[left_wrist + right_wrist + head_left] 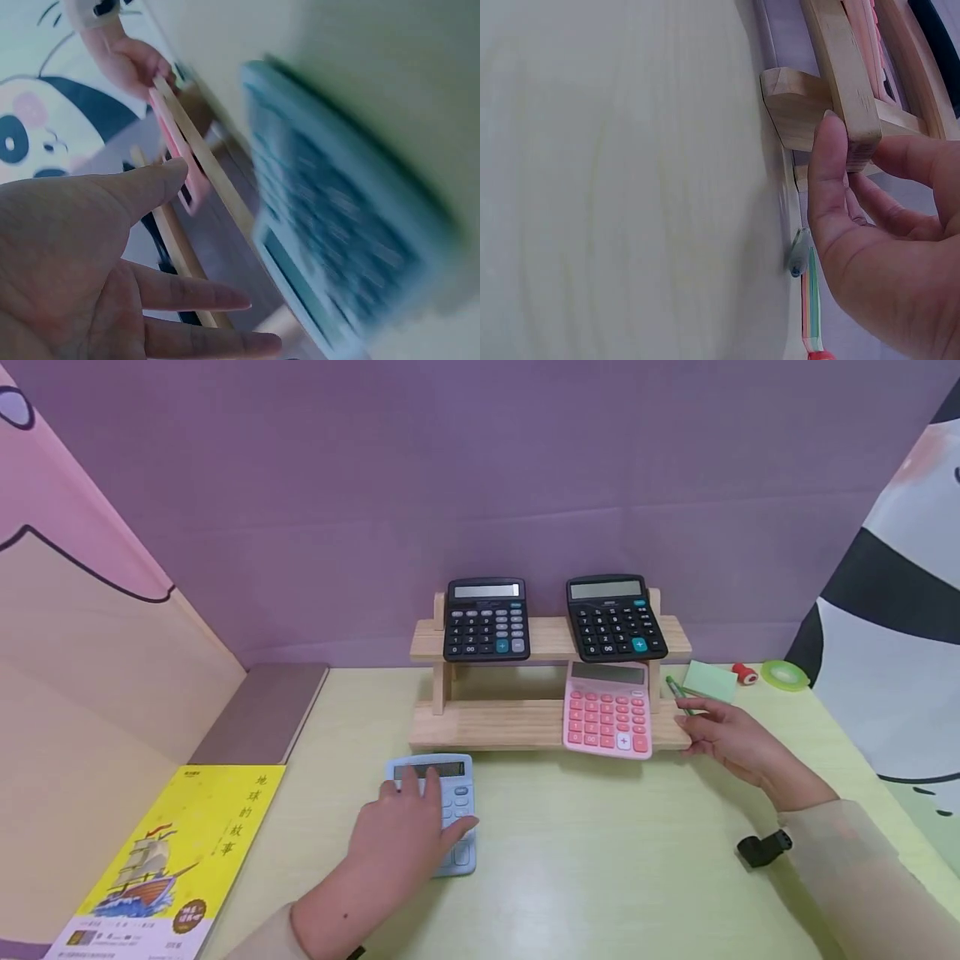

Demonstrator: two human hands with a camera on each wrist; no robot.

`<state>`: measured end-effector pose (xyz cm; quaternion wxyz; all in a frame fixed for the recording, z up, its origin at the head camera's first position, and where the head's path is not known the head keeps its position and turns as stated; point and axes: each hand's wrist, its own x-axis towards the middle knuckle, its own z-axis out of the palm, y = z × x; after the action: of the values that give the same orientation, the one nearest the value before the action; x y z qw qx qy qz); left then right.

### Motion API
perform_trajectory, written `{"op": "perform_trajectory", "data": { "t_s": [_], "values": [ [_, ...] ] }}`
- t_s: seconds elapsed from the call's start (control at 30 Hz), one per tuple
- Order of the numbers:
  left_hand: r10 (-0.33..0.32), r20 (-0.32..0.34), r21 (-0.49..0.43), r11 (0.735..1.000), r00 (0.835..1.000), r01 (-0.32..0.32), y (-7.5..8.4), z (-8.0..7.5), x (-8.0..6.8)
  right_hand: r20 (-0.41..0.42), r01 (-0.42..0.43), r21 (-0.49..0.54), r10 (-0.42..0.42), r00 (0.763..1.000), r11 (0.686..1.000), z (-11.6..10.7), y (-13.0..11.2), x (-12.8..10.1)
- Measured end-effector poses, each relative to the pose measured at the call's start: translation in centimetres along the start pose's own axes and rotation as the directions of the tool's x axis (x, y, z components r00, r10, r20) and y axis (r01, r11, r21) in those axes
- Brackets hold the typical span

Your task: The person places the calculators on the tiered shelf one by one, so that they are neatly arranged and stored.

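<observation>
Left hand lies flat, fingers extended, on the blue calculator near the tabletop's front-centre, right hand pinching the wooden rack's lower right end; better curl fingers under the calculator's edges before lifting.

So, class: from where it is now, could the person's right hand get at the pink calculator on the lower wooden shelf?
Probably yes. The right hand rests at the end of the lower wooden shelf, right beside the pink calculator, and nothing lies between them; the left hand is away on the blue calculator.
</observation>
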<state>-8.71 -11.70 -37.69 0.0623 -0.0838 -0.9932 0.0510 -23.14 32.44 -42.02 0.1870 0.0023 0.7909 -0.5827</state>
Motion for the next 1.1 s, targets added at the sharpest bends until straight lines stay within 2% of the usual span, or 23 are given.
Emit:
{"op": "perform_trajectory", "data": {
  "t_s": [0.1, 0.17, 0.27, 0.37, 0.53, 0.67, 0.9, 1.1],
  "values": [
    [-0.071, 0.073, -0.061, 0.995, 0.995, 0.075, -2.1, 0.6, -1.7, 0.002, -0.010, -0.005, 0.010, 1.000, 1.000, 0.1, 0.0, 0.0],
    [-0.091, 0.112, -0.084, 0.991, 0.990, 0.101, -3.0, 0.9, -2.5, 0.000, -0.013, -0.008, 0.013, 1.000, 1.000, 0.1, 0.0, 0.0],
    [-0.106, 0.178, -0.102, 0.987, 0.978, 0.126, -3.3, 1.3, -3.3, -0.005, -0.018, -0.014, 0.018, 1.000, 1.000, -0.1, 0.0, -0.2],
    [-0.098, 0.192, -0.105, 0.987, 0.977, 0.120, -2.8, 1.9, -3.5, -0.005, -0.018, -0.011, 0.018, 1.000, 1.000, -0.3, 0.2, -0.2],
    [-0.120, 0.184, -0.114, 0.983, 0.976, 0.142, -1.5, 2.7, -3.2, -0.001, -0.016, -0.005, 0.016, 1.000, 1.000, -0.4, 0.4, -0.1],
    [-0.149, 0.148, -0.067, 0.985, 0.978, 0.160, -0.7, 2.9, -2.5, 0.001, -0.009, -0.002, 0.009, 1.000, 1.000, -0.3, 0.6, 0.0],
    [-0.227, 0.176, -0.079, 0.967, 0.958, 0.243, -0.1, 3.0, -0.9, -0.011, 0.000, -0.005, 0.000, 1.000, 1.000, -0.3, 0.6, 0.0],
    [-0.237, 0.173, -0.027, 0.969, 0.956, 0.245, 0.3, 3.1, -0.3, -0.006, 0.003, 0.001, -0.003, 1.000, 1.000, -0.3, 0.5, 0.2]
  ]
}}
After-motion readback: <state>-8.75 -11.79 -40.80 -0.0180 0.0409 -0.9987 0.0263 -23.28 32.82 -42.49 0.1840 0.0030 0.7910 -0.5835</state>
